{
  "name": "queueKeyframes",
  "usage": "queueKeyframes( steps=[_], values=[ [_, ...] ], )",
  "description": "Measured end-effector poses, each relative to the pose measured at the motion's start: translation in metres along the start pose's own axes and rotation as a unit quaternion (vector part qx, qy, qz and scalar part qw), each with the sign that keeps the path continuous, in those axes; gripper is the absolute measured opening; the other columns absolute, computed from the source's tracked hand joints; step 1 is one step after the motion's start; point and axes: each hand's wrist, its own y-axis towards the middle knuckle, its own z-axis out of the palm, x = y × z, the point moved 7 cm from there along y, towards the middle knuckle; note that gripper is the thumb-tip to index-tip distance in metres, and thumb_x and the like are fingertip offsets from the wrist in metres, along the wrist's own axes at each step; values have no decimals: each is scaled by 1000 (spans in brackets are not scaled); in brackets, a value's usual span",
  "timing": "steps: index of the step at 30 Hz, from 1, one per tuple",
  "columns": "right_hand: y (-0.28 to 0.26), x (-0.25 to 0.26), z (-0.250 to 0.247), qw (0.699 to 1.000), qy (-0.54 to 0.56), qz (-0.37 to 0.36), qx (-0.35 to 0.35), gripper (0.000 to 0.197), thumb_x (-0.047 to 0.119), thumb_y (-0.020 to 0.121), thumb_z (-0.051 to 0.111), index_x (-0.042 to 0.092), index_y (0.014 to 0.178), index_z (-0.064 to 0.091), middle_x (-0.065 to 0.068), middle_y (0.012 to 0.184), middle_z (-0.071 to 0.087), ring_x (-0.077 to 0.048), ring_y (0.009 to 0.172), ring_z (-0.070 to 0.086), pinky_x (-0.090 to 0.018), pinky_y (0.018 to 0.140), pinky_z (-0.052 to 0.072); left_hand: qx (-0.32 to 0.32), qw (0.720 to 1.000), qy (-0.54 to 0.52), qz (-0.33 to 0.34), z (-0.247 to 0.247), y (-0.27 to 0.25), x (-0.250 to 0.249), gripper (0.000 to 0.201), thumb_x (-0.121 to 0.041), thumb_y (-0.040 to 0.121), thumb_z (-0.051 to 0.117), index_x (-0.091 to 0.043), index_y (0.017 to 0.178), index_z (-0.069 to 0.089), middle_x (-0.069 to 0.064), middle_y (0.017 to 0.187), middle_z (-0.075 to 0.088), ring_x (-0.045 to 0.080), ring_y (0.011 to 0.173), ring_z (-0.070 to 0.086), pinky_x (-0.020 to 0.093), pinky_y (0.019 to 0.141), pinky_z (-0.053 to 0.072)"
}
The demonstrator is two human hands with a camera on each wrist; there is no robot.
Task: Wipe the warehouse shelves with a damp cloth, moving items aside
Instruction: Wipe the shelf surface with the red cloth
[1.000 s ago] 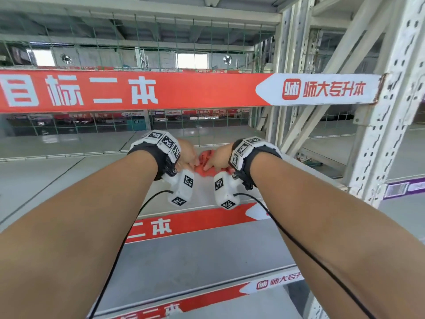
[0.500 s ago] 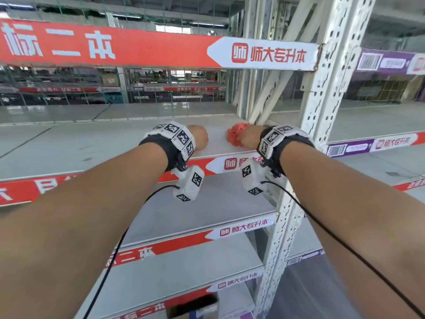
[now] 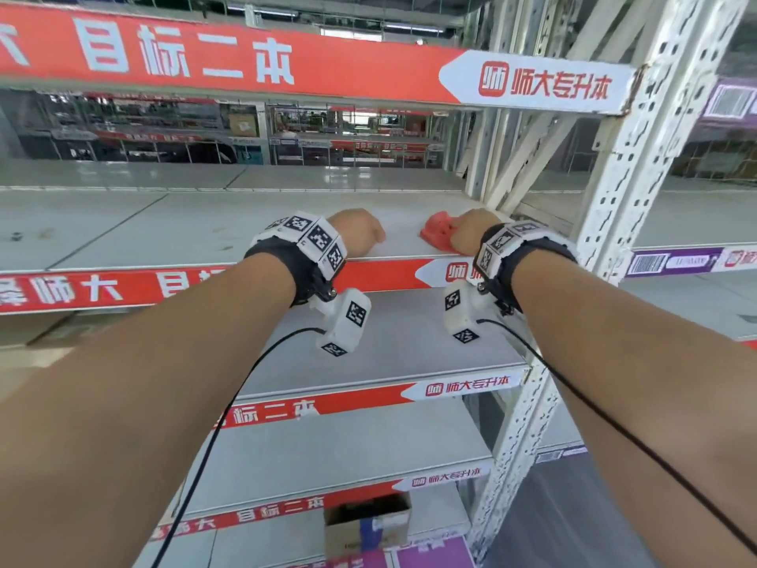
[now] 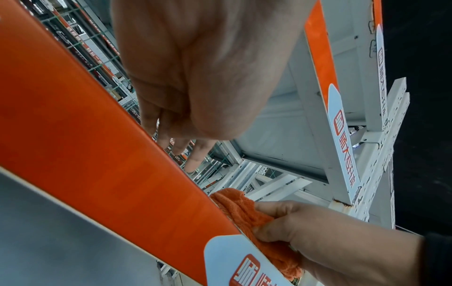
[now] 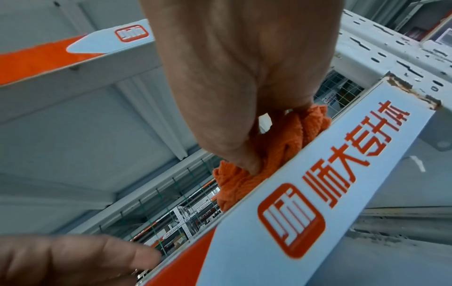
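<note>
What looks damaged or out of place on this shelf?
The beam end by the upright has chipped, rusty paint at the joint. Small dark specks lie on the shelf at far left. The cloth under the right hand is bunched, as expected.

The red banner (image 3: 229,59) on the beam above my hands read 目标二本, and its white arrow end (image 3: 536,82) carried a red logo and 师大专升本. The shelf-edge strip (image 5: 318,183) by my fingers read 师大专升本 too. A purple label (image 3: 672,262) bore a barcode I couldn't read.
</note>
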Motion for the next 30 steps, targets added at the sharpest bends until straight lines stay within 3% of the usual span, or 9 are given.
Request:
queueKeyframes(
  steps=[3,5,10,14,16,19,23,27,30],
  values=[
    [-6,16,10,999,-32,22,-8,53,29,90,51,11,140,42,-17,145,36,-35,132,38,-42,106,34,-31,999,8,7,-9,-10,20,45,2,96,33,-8,137,48,13,147,38,28,134,39,29,108,29],
    [-14,33,18,998,-56,20,-11,51,26,91,48,12,140,42,-15,146,34,-34,132,38,-40,106,34,-58,998,10,3,-18,-18,38,45,2,96,33,-9,136,50,12,147,39,28,134,39,31,109,29],
    [-41,133,47,992,-102,-68,35,38,17,94,37,4,125,56,-18,127,56,-32,111,56,-31,84,43,-82,996,28,-23,-41,-44,105,40,2,95,34,-2,128,56,16,142,46,30,131,42,36,109,33],
    [-59,211,79,988,-62,-124,63,42,40,92,41,16,120,61,-10,121,62,-24,87,52,-26,76,39,-86,994,32,-61,-53,-70,157,40,3,94,33,2,127,55,19,140,45,32,129,44,38,106,36],
    [-74,249,91,983,-21,-166,70,42,47,92,43,23,119,64,-7,119,64,-23,91,58,-27,78,44,-91,993,40,-71,-55,-80,179,39,-1,95,36,3,130,52,20,140,45,32,129,43,37,105,35],
    [-93,291,105,970,1,-226,85,32,34,93,48,22,116,66,-8,115,65,-26,101,61,-26,80,44,-104,990,43,-84,-55,-85,204,38,-9,96,42,5,130,50,21,139,47,31,128,45,35,103,36],
    [-96,291,106,976,49,-201,62,27,16,90,52,16,109,71,-10,110,69,-26,97,64,-27,77,47,-111,991,35,-72,-49,-80,204,39,-17,94,50,4,128,52,20,134,51,33,124,48,38,101,38],
    [-96,253,94,983,100,-155,22,28,12,89,49,14,105,72,-11,106,70,-27,96,64,-27,78,49,-135,990,-5,-33,-44,-71,170,39,-16,93,51,0,129,51,19,133,52,34,122,49,38,98,41],
    [-94,210,78,989,99,-107,-13,31,8,88,47,12,108,71,-11,109,69,-28,100,64,-30,85,53,-144,989,-18,8,-36,-64,136,34,-7,92,44,2,123,54,21,128,55,35,118,51,39,95,42]
  ],
)
